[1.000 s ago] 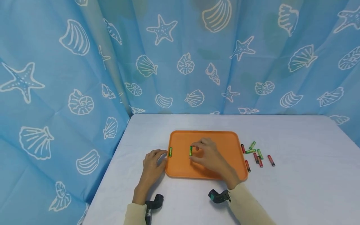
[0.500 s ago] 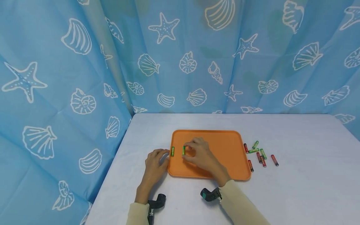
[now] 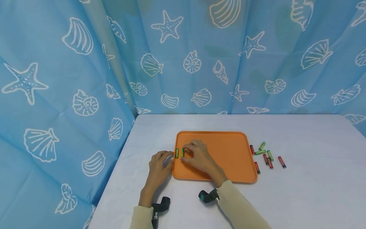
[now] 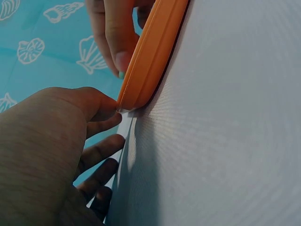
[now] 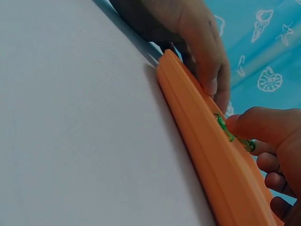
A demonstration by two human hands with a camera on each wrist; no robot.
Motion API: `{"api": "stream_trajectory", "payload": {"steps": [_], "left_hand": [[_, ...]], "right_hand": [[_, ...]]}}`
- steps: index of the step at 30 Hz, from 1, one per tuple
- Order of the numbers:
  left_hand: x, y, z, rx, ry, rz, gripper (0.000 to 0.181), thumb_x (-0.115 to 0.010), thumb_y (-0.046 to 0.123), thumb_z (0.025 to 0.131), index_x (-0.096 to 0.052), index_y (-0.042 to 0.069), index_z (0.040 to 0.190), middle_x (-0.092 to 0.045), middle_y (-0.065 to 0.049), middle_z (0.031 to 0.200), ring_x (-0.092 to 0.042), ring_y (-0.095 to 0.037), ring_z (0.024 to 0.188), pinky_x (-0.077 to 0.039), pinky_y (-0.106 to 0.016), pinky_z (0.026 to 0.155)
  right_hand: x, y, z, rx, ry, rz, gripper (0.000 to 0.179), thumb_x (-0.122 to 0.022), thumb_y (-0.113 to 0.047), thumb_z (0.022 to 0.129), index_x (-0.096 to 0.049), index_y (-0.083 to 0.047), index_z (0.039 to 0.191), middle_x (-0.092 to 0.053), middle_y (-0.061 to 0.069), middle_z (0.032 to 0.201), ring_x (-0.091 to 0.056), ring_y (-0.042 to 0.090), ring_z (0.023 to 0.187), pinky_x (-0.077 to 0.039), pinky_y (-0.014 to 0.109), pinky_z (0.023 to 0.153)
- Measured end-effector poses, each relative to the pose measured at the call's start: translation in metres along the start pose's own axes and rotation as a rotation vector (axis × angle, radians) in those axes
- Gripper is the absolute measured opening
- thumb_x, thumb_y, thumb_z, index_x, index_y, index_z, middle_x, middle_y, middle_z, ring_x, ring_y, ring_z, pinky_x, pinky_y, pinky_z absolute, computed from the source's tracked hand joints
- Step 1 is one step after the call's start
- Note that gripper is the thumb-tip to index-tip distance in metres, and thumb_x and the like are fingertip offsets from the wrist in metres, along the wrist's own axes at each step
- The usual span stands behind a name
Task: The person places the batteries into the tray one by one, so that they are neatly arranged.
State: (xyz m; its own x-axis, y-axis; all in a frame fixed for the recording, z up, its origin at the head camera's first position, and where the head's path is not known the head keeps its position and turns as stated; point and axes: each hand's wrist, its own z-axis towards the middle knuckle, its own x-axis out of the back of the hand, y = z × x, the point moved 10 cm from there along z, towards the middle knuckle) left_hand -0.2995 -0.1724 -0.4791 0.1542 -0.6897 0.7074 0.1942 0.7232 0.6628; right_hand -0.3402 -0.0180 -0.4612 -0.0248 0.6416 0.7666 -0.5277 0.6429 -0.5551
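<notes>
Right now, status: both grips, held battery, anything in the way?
Right grip pinches green cylindrical battery, left end of orange rectangular tray. Left grip touches tray's left rim. Second green battery close by; no obstruction seen.

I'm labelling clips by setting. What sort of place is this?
Probably a curtained-off indoor work spot: a shell-print curtain hangs behind and to the left of a white-covered table, where an orange tray sits. The room beyond is hidden.

Probably a curtained booth, as blue seashell curtains point(image 3: 177, 79) hang behind and beside a white-covered table point(image 3: 320, 178).
</notes>
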Motion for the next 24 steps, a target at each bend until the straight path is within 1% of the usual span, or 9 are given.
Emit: {"api": "stream_trajectory", "payload": {"steps": [7, 15, 20, 24], "left_hand": [[0.0, 0.003, 0.0, -0.021, -0.002, -0.027, 0.03, -0.063, 0.019, 0.098, -0.068, 0.014, 0.126, -0.057, -0.009, 0.131, -0.042, -0.035, 0.129, -0.026, -0.059, 0.105], [0.002, 0.005, 0.001, -0.028, -0.003, -0.008, 0.029, -0.062, 0.018, 0.097, -0.068, 0.013, 0.126, -0.057, -0.009, 0.13, -0.042, -0.035, 0.128, -0.028, -0.059, 0.104], [0.004, 0.006, 0.0, -0.038, -0.003, -0.022, 0.029, -0.063, 0.018, 0.097, -0.068, 0.012, 0.125, -0.058, -0.01, 0.13, -0.043, -0.036, 0.128, -0.028, -0.059, 0.103], [0.004, 0.005, -0.001, -0.047, -0.004, -0.03, 0.03, -0.062, 0.018, 0.098, -0.068, 0.013, 0.127, -0.058, -0.01, 0.13, -0.043, -0.036, 0.128, -0.027, -0.06, 0.104]], "right_hand": [[-0.006, 0.0, 0.003, 0.006, -0.002, 0.006, 0.043, -0.082, -0.034, 0.084, -0.071, -0.01, 0.117, -0.05, -0.004, 0.094, -0.045, 0.02, 0.097, -0.031, 0.039, 0.082], [-0.011, 0.003, 0.007, -0.013, -0.02, 0.011, 0.042, -0.082, -0.033, 0.084, -0.071, -0.01, 0.117, -0.048, -0.005, 0.092, -0.043, 0.019, 0.097, -0.029, 0.039, 0.081], [-0.014, 0.003, 0.008, -0.016, -0.028, 0.023, 0.041, -0.081, -0.033, 0.085, -0.071, -0.009, 0.116, -0.048, -0.005, 0.093, -0.043, 0.02, 0.098, -0.029, 0.039, 0.081], [-0.017, 0.003, 0.008, -0.005, -0.036, 0.029, 0.045, -0.08, -0.035, 0.086, -0.07, -0.008, 0.12, -0.05, -0.003, 0.095, -0.043, 0.019, 0.097, -0.028, 0.039, 0.079]]}}
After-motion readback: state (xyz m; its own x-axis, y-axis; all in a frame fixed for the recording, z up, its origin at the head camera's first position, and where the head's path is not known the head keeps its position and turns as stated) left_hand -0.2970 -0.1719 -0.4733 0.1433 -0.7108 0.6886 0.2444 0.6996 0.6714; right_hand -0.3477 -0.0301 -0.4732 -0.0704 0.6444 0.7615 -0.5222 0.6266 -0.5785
